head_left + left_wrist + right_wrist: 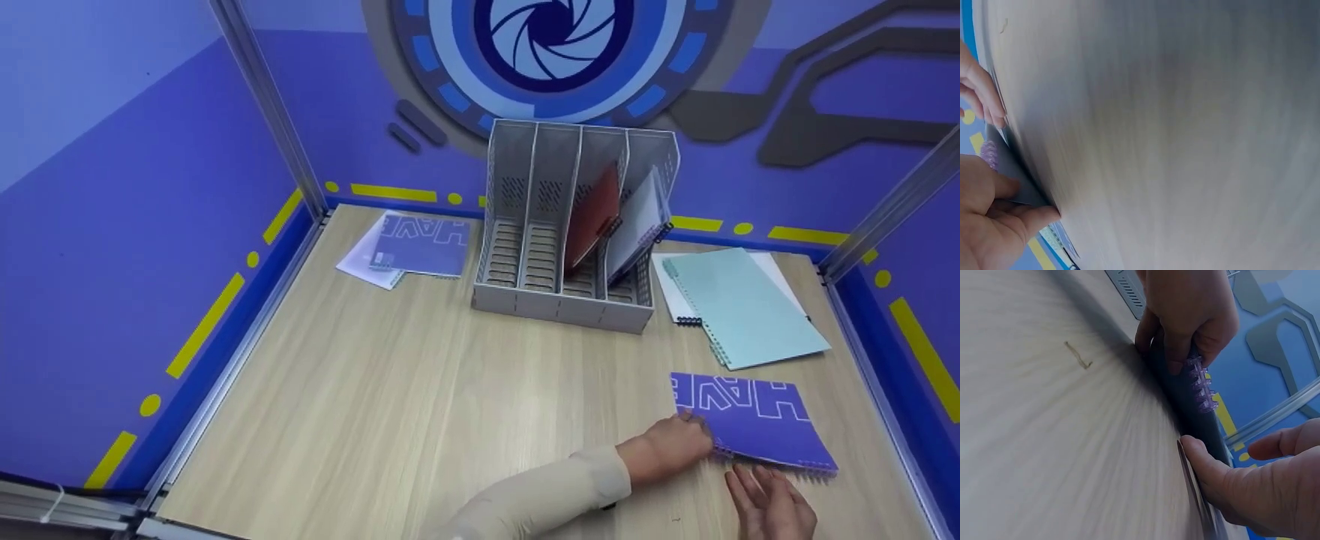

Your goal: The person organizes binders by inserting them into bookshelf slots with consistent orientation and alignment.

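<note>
A purple spiral notebook with white outlined lettering lies at the right front of the table, its coil edge toward me and lifted off the wood. My left hand pinches its near left corner, thumb and fingers on either side, as the left hand in the left wrist view shows. Near the coil, my right hand is held with fairly straight fingers. In the right wrist view the right hand has its fingertips at the raised lower edge, the thumb apart from the cover.
A grey file rack stands at the back, a red notebook and a pale notebook leaning in its right slots. A mint-green notebook overlaps a white one on the right. At back left, another purple notebook overlaps a lilac one.
</note>
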The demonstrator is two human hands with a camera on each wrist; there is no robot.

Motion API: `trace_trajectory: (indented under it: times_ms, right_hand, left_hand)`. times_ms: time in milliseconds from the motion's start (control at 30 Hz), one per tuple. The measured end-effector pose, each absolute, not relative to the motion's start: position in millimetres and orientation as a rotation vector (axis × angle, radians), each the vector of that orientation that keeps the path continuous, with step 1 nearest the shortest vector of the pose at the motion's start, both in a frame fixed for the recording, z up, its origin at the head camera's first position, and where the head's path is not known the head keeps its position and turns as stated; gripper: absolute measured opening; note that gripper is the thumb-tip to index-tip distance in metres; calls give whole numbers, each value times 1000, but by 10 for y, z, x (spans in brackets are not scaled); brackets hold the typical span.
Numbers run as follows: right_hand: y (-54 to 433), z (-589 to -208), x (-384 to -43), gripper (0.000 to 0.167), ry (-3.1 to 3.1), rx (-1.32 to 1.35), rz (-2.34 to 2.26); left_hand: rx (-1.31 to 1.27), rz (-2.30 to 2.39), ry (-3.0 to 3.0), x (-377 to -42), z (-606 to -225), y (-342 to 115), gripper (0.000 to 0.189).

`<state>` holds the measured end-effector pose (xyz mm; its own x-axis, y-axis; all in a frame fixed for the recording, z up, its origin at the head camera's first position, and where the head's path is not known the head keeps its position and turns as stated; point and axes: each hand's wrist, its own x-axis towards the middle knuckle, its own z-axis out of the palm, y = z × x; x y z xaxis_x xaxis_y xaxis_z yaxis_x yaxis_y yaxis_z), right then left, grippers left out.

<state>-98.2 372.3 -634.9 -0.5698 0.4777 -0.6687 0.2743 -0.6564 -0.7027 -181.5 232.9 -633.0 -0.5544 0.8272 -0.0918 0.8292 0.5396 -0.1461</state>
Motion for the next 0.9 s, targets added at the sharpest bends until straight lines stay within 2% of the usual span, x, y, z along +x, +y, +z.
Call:
trace_trajectory:
  times_ms: [100,167,400,567,900]
  right_hand:
    - [3756,-6346,-1011,50,-1233,-1376,2427]
    - [3772,-6328,-1039,57,-1248,-1362,2460]
    - [3766,-6256,-1101,57,-1203,-1245,2589]
    - [3687,-6245,-1132,65,-1197,-1136,2697]
    - [3559,-6213,-1147,68,-912,-956,2846]
  left_hand:
    - [1496,-159,2738,-1853,-6320,2279,26]
    - [1506,-105,2729,-1871,-6307,2235,25]
    - [1543,32,2720,-1893,-6279,2064,24]
    - [1562,81,2717,-1888,-6227,1941,24]
    - [1461,105,2737,-1912,-6148,1780,30]
